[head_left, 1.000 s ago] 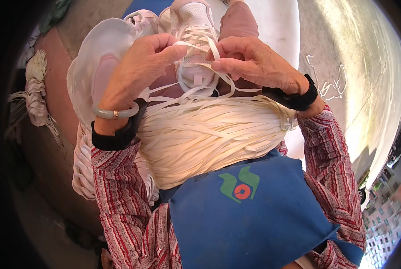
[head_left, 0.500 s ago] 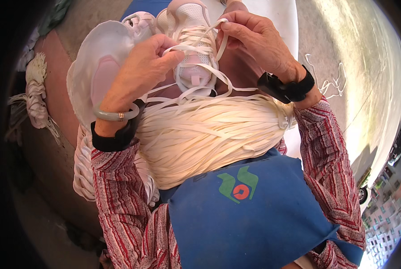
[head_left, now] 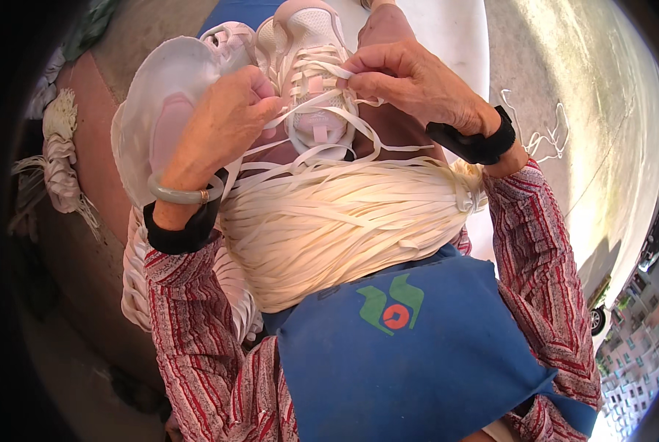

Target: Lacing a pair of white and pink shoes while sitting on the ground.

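A white and pale pink sneaker (head_left: 309, 29) rests between my hands, its tongue toward me and cream flat laces crossing it. Pinched in the fingers of my right hand (head_left: 418, 82), at the shoe's right side, is a shoelace (head_left: 335, 70). My left hand (head_left: 230, 118) is closed at the lower left of the laces, with a lace strand at its fingertips. Loose lace lengths trail below the tongue. Across my lap lies a thick bundle of cream laces (head_left: 344, 228), over a blue apron (head_left: 410, 368).
More pale sneakers (head_left: 230, 43) stand behind my left hand, beside a white shell-shaped piece (head_left: 139, 96) with a pink inner patch. Lace bundles (head_left: 62, 158) hang at the far left. Some loose white laces (head_left: 547, 136) lie on the floor at the right.
My right hand has come down and in toward the shoe, drawing the lace closer to the eyelets. My left hand has shifted slightly down and left, uncovering more of the tongue.
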Motion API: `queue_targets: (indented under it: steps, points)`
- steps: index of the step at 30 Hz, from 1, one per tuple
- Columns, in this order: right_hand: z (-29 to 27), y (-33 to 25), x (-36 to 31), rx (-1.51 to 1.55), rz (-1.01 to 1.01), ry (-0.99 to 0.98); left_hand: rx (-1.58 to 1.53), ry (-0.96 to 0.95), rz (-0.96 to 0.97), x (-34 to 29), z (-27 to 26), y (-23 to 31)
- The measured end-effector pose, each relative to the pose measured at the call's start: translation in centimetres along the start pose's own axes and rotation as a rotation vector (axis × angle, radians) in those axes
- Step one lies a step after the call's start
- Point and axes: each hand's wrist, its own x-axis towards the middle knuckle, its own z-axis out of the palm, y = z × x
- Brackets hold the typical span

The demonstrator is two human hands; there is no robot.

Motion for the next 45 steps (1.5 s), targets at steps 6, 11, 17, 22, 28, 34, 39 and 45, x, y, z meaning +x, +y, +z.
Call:
queue_targets:
  steps: [6, 11, 17, 22, 28, 34, 39, 45]
  points:
    - [-0.1, -0.3, -0.9, 0.065, -0.02, 0.049, 0.044, -0.044, 0.049, 0.1, 0.1, 0.1]
    - [0.6, -1.5, -1.9, -0.174, 0.025, -0.114, 0.108, 0.042, 0.152, 0.5, 0.6, -0.7]
    - [0.2, -1.4, -1.3, 0.197, 0.024, 0.043, -0.089, -0.167, -0.048, 0.2, -0.6, 1.1]
    - [0.0, -1.5, -0.6, 0.062, 0.073, 0.024, 0.147, -0.069, 0.22, 0.8, 0.4, -0.7]
    - [-1.4, -0.9, -0.1, 0.245, 0.106, 0.116, 0.127, 0.035, 0.169, 1.6, -0.4, 0.7]
    - [-0.9, -0.7, 2.4, 0.012, -0.031, 0.134, -0.117, 0.114, 0.115, 2.9, -0.5, 1.2]
    - [0.1, -2.0, 3.3, -0.119, -0.055, 0.369, -0.187, 0.096, 0.159, 3.8, -1.8, 0.3]
    - [-0.6, -0.5, 1.7, -0.148, 0.012, 0.315, -0.063, 0.142, 0.147, 3.2, -1.6, -0.2]
